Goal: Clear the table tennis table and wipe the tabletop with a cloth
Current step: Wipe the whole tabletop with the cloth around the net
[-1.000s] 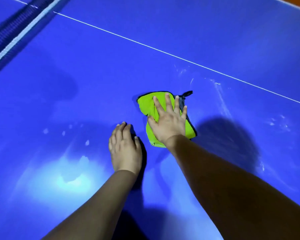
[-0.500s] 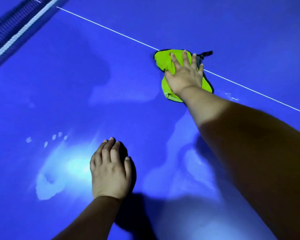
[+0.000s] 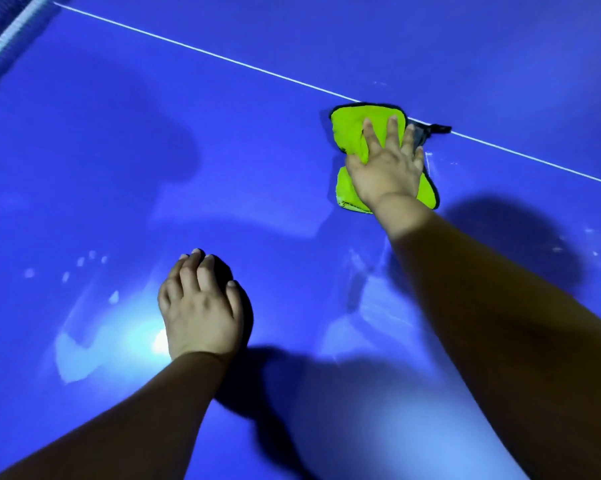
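One soft cloth, bright green with a dark edge (image 3: 351, 133), lies bunched on the shiny blue surface (image 3: 222, 150). Its far end touches the thin white line (image 3: 222, 58). The right hand (image 3: 387, 171) lies flat on top of it, fingers spread out straight, pressing down and not gripping. The cloth looks light and floppy, so it will likely bunch up when pushed. I think a flat palm on its middle works best. A small dark loop (image 3: 437, 128) sticks out of the cloth along the white line. The left hand (image 3: 202, 306) rests on the surface, well on the near side of the line, fingers loosely bent, holding nothing. Pale smudges (image 3: 80, 261) and wet-looking streaks (image 3: 371, 282) show there too. The net (image 3: 1, 39) stands at the line's far left end. Only the left hand could get in the cloth's way.
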`<state>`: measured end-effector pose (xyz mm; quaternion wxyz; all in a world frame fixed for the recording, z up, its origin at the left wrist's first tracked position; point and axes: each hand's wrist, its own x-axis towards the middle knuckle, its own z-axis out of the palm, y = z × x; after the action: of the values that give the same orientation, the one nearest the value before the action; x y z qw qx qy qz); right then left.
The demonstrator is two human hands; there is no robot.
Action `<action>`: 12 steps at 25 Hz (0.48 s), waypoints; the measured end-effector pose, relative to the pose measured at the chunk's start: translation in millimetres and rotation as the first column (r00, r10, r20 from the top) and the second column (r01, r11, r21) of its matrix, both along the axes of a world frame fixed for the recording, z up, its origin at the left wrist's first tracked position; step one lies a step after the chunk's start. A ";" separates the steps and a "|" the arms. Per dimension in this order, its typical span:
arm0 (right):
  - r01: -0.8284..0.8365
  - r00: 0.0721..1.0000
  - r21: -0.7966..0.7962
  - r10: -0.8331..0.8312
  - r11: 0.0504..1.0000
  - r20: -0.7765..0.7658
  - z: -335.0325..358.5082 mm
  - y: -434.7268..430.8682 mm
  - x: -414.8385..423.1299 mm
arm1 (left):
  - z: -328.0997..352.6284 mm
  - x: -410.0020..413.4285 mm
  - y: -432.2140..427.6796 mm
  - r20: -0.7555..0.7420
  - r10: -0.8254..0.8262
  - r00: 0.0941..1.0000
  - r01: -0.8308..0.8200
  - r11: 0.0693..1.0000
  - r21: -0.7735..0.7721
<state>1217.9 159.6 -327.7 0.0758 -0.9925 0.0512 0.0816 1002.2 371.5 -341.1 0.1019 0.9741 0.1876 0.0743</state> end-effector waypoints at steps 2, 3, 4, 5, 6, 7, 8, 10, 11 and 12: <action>-0.030 1.000 0.002 0.030 1.000 -0.009 0.8 1.1 -33.9 | -1.2 -1.7 0.3 -0.009 -0.012 1.000 0.012 1.000 0.006; -0.041 0.999 0.002 0.041 0.999 -0.013 1.0 2.8 -52.5 | -1.6 -2.9 1.0 -0.012 -0.015 1.000 0.015 1.000 0.004; -0.049 0.999 0.001 0.049 0.999 -0.012 0.9 5.0 -72.3 | -1.5 -4.4 1.3 -0.015 -0.019 1.000 0.019 1.000 -0.002; -0.056 0.998 0.000 0.056 0.998 -0.003 0.8 7.7 -92.7 | -1.5 -5.8 1.4 -0.019 -0.024 1.000 0.024 1.000 -0.009; -0.065 0.998 0.005 0.065 0.998 0.007 0.2 11.1 -112.0 | -1.8 -6.3 1.7 -0.026 -0.028 0.999 0.027 1.000 -0.013; -0.072 0.997 0.012 0.072 0.997 0.015 -0.6 15.0 -131.2 | -2.3 -5.9 2.4 -0.031 -0.032 0.999 0.032 0.999 -0.012; -0.075 0.997 0.013 0.075 0.997 0.018 -0.7 19.3 -152.4 | -2.3 -7.2 3.4 -0.030 -0.040 0.999 0.040 0.999 -0.009; -0.082 0.997 -0.001 0.082 0.997 0.016 -1.1 29.0 -195.0 | -2.3 -10.2 5.9 -0.018 -0.047 0.999 0.046 0.999 -0.021; -0.083 0.996 -0.011 0.083 0.996 0.014 -1.4 34.2 -216.3 | -1.7 -11.9 6.5 -0.003 -0.044 0.999 0.044 0.998 -0.040; -0.080 0.997 -0.017 0.080 0.997 0.016 -1.5 39.4 -237.7 | -0.4 -14.0 6.3 0.023 -0.045 0.999 0.046 0.996 -0.070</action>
<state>980.2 199.0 -329.2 0.0647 -0.9950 0.0115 0.0757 988.2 377.8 -341.5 0.1399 0.9731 0.1668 0.0756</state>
